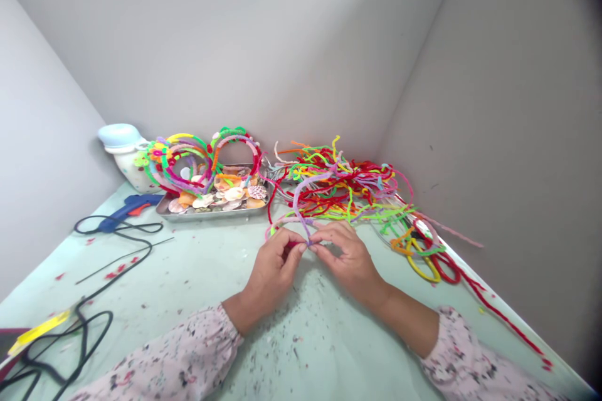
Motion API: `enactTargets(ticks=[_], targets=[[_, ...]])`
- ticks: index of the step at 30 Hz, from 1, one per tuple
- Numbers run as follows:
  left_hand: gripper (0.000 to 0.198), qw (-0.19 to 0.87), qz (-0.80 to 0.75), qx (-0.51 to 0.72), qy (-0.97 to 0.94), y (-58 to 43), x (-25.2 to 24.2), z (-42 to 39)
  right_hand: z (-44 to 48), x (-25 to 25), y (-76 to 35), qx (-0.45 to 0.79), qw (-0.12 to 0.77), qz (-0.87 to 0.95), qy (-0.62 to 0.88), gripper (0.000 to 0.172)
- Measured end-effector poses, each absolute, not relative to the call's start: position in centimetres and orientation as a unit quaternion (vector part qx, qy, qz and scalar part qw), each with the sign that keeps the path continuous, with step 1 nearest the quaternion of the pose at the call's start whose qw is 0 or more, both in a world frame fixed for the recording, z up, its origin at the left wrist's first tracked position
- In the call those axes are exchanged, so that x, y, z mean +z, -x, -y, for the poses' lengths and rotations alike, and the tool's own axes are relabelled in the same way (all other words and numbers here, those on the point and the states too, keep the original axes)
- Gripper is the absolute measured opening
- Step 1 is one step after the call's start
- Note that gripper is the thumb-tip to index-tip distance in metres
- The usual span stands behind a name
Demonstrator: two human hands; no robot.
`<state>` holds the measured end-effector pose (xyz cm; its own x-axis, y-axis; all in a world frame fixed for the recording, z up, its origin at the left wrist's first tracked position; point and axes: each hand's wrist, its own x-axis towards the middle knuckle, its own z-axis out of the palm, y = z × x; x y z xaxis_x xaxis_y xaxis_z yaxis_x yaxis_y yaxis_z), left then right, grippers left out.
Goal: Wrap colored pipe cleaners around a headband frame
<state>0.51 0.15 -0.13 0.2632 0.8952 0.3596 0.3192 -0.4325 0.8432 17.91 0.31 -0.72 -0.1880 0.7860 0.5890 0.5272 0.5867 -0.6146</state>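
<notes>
Two floral sleeves (188, 357) enter from the bottom edge, and both hands meet over the speckled pale green table (197, 276). The left hand (275, 266) has thumb and forefinger pressed together on a lilac pipe cleaner (297, 202). The right hand (347, 258) pinches the same piece, its fingertips just beside those of the left. The pinch point lies between the two hands; from there the lilac pipe cleaner arcs up and away from them. Left of the hands a black cable (94, 288) loops toward a blue glue gun (128, 208). Just beyond the hands lies a tangled heap of coloured pipe cleaners (350, 187), with yellow loops (423, 265) to its right. At the wall stand a metal tray (211, 213) of shells, wrapped headbands (197, 156) and a white jar (125, 156).
</notes>
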Motion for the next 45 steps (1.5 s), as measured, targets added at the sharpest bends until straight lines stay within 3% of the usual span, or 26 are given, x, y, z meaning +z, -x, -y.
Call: enactTargets(ticks=[45], targets=[[0.013,0.29,-0.413,0.434,-0.746,-0.49,-0.23,-0.28,-0.37,-0.7,-17.9,0.158,0.448,0.764,0.436,0.006]])
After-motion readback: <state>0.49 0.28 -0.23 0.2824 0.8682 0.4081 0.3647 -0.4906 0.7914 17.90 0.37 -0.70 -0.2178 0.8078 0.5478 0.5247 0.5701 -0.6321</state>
